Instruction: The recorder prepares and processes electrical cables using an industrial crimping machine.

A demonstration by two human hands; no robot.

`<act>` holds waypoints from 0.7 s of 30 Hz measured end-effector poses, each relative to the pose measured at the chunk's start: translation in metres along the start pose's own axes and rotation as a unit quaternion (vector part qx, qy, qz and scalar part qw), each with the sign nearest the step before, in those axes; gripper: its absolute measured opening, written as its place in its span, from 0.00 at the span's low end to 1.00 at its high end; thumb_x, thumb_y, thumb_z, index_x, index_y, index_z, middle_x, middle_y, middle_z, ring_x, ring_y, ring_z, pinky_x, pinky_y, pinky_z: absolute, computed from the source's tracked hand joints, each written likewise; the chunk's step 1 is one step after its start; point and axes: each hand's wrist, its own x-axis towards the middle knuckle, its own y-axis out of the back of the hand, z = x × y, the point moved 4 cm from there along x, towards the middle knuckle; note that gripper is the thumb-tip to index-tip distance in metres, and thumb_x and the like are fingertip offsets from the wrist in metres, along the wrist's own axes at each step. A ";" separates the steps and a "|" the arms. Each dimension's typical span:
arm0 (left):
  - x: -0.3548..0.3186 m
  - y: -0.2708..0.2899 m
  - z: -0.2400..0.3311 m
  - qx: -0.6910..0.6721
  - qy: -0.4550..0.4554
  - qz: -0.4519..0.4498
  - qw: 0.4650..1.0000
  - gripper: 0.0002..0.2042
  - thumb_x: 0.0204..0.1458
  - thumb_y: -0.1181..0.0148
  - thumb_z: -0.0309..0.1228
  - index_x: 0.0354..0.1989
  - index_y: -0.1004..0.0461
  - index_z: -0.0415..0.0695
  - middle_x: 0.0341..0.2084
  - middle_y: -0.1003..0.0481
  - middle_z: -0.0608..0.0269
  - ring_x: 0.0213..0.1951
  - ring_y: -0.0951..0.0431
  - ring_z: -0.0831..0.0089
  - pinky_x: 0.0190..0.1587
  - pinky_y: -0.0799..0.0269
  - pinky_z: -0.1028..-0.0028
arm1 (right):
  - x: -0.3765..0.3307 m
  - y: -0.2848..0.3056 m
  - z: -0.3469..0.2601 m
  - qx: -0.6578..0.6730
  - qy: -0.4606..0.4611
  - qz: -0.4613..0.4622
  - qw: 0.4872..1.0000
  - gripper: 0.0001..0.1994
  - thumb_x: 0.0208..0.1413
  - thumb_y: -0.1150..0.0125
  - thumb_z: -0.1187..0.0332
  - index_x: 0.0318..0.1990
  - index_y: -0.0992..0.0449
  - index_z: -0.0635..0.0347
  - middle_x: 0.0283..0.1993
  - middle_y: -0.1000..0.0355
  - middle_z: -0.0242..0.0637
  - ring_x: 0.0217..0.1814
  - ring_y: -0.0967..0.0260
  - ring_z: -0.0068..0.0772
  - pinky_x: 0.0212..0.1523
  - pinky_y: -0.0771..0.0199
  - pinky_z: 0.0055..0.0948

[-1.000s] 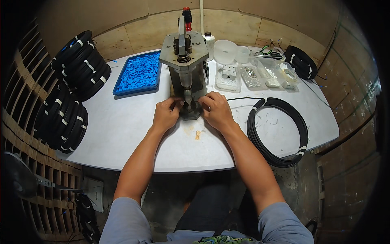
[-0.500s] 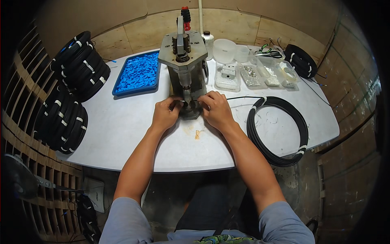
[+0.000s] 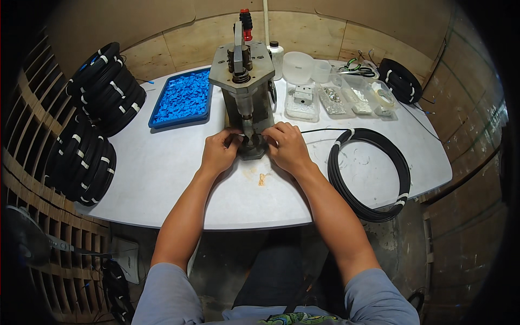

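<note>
A metal bench press [image 3: 242, 81] stands at the middle of the table, its ram pointing down at a small base block. On the left of that base, my left hand [image 3: 221, 150] is closed, fingertips pinched at the die; whatever they hold is hidden. Opposite it, my right hand [image 3: 287, 146] is closed on the black cable, close against the press. The cable runs out behind this hand to a coil of black cable [image 3: 406, 168], bound with white tape, at the table's right side. The cable's end is hidden by my fingers and the press.
A blue tray [image 3: 153, 125] of small blue pieces lies left of the press. Stacked black cable coils [image 3: 105, 89] line the left edge. Behind on the right are a white bottle [image 3: 275, 57], a plastic tub [image 3: 298, 66], small-part trays [image 3: 331, 103] and pliers [image 3: 355, 67].
The whole view has shifted very slightly. Both hands stay at the press base in nearly the same pose.
</note>
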 end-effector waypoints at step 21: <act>0.000 0.000 -0.003 0.001 0.002 -0.002 1.000 0.09 0.52 0.41 0.26 0.41 0.20 0.39 0.23 0.20 0.56 0.25 0.22 0.74 0.31 0.28 0.75 | 0.000 0.000 0.000 0.013 -0.010 -0.009 1.000 0.08 0.46 0.38 0.75 0.35 0.19 0.53 0.32 0.27 0.34 0.38 0.29 0.39 0.40 0.35 0.37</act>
